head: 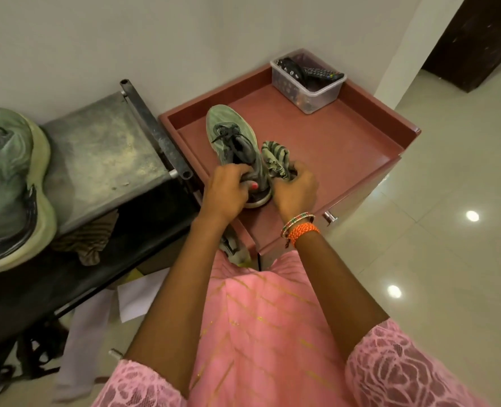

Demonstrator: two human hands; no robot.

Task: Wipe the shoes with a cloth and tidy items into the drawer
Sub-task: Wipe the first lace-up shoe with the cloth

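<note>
A green sneaker with dark laces stands on the reddish-brown top of a drawer cabinet, toe pointing away from me. My left hand grips its heel and collar. My right hand holds a bunched green striped cloth against the shoe's right side. The second green sneaker lies on a dusty metal rack at the left. A drawer handle shows on the cabinet front, below my right wrist.
A clear plastic box with remote controls stands at the cabinet's far corner by the wall. A brown striped rag hangs off the rack's edge. Papers and dark straps lie on the floor at the left. Pale tiled floor stretches to the right.
</note>
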